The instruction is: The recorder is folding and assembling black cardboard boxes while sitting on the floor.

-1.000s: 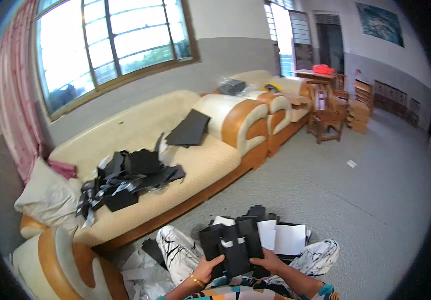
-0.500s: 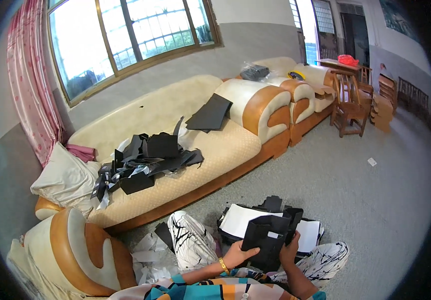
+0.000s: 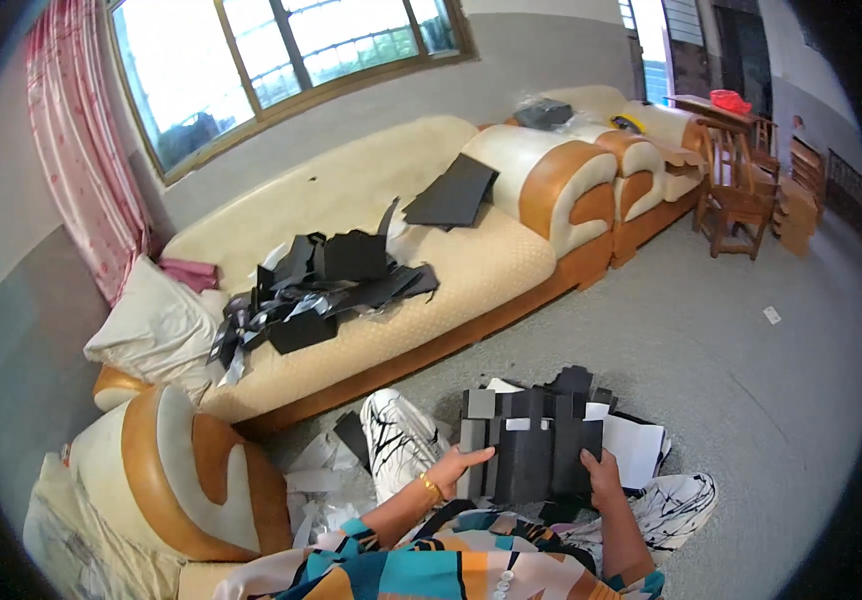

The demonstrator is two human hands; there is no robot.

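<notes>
Lower ctr: L hand (image 3: 459,468) & R hand (image 3: 605,477), each w/ grip clamped on opp. sides of black rectangular folded-card piece (image 3: 531,465); uneven pull could crease or tear it.

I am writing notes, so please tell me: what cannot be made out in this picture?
Head view:
Left hand and right hand: far sides, behind the folded black cardboard sheet.
Small white rectangular paper on grey floor: markings, too small.
Brown-framed glass window: top, cut by upper edge.
</notes>
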